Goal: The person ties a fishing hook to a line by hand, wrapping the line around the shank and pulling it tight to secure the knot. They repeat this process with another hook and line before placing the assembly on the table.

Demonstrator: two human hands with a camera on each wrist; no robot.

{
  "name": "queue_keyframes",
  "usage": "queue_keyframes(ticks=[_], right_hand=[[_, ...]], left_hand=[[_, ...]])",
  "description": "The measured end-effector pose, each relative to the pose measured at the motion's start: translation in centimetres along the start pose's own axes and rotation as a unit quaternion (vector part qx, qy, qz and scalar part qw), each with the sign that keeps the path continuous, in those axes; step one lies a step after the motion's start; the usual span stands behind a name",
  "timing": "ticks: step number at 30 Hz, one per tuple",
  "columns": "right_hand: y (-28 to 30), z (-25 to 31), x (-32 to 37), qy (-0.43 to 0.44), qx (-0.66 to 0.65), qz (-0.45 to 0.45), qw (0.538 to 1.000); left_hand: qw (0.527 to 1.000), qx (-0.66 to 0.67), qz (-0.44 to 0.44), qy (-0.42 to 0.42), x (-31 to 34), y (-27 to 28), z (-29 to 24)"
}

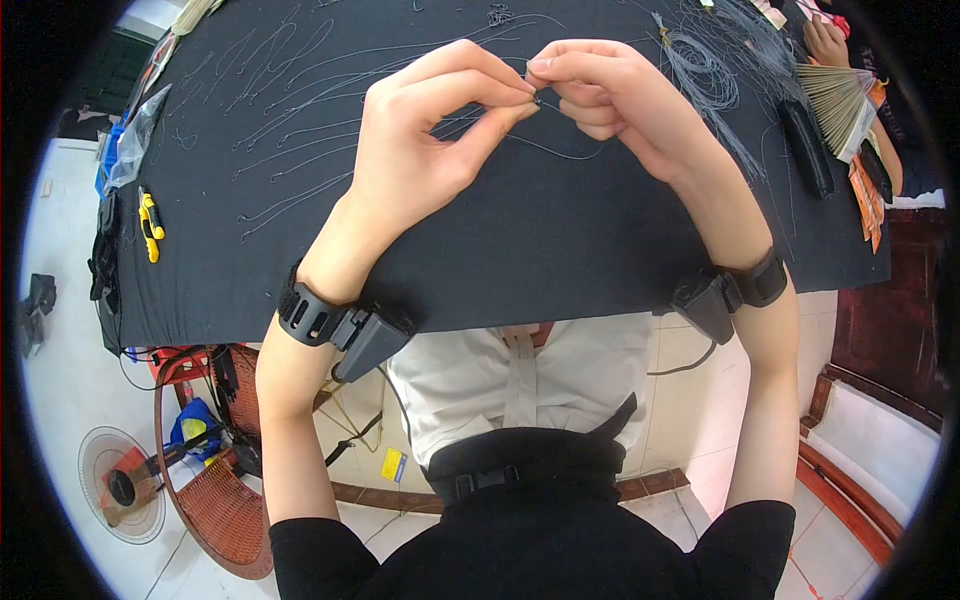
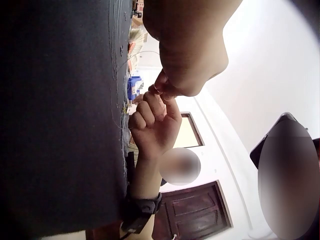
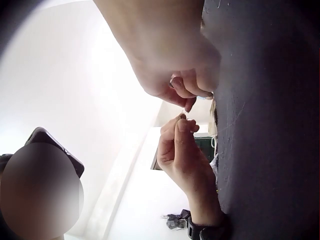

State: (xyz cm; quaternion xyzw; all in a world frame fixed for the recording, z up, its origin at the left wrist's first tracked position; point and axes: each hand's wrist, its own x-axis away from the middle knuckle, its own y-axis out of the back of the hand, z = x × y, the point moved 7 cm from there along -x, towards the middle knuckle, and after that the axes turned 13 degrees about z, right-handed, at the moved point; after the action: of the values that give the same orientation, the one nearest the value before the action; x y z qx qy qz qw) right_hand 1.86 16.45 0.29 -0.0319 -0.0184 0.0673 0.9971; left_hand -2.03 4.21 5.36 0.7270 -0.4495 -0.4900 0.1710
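Over the black-covered table (image 1: 560,260), both hands meet fingertip to fingertip. With thumb and index finger, my left hand (image 1: 415,120) pinches a thin grey line (image 1: 565,156) at a tiny dark spot. My right hand (image 1: 635,100) pinches at the same place from the other side, thumb against a bent index finger, its other fingers curled in. A loose length of the line curves below the right hand. In the right wrist view, the left hand (image 3: 182,150) holds its fingertips just beneath those of the right hand (image 3: 170,70). The pinched end is mostly hidden.
Several looped lines (image 1: 290,130) lie spread on the left of the table. Yellow-handled snips (image 1: 150,225) rest near the left edge. A coiled bundle of line (image 1: 695,70) lies at the back right, near a black case (image 1: 805,150) and another person's hand (image 1: 825,42).
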Motion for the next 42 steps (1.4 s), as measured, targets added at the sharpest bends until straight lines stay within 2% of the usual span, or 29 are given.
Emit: queue_keyframes(ticks=[8, 11, 20, 23, 27, 29, 32, 38, 42], right_hand=[[0.2, 0.0, 0.1, -0.006, -0.004, -0.011, 1.0], [0.2, 0.6, 0.1, 0.026, -0.011, 0.01, 1.0], [-0.2, 1.6, 0.2, 0.051, 0.082, 0.022, 0.995], [-0.8, 2.4, 0.5, 0.073, 0.169, 0.011, 0.983], [-1.5, 2.5, 0.6, 0.044, 0.176, 0.018, 0.983], [-1.7, 2.5, 0.6, 0.038, 0.178, 0.028, 0.983], [-2.1, 2.7, 0.5, 0.091, 0.211, 0.039, 0.972], [-2.6, 2.8, 0.5, 0.114, 0.199, 0.048, 0.972], [-2.0, 2.5, 0.5, 0.08, 0.192, 0.038, 0.977]], left_hand=[[1.0, 0.015, 0.003, -0.003, -0.1, -0.1, -0.1], [1.0, 0.005, 0.009, -0.005, -0.1, -0.2, -0.1], [0.998, -0.06, -0.024, -0.009, 0.0, 0.2, 0.1], [0.992, -0.121, -0.044, -0.008, 0.3, 0.7, -0.1], [0.984, -0.166, -0.064, -0.013, 0.6, 1.2, -0.5], [0.984, -0.167, -0.062, -0.016, 0.5, 1.0, -0.5], [0.983, -0.172, -0.059, -0.026, 0.5, 0.9, -0.7], [0.986, -0.147, -0.051, -0.062, 0.3, 0.4, -0.8], [0.992, -0.117, -0.034, -0.034, 0.3, 0.2, -0.8]])
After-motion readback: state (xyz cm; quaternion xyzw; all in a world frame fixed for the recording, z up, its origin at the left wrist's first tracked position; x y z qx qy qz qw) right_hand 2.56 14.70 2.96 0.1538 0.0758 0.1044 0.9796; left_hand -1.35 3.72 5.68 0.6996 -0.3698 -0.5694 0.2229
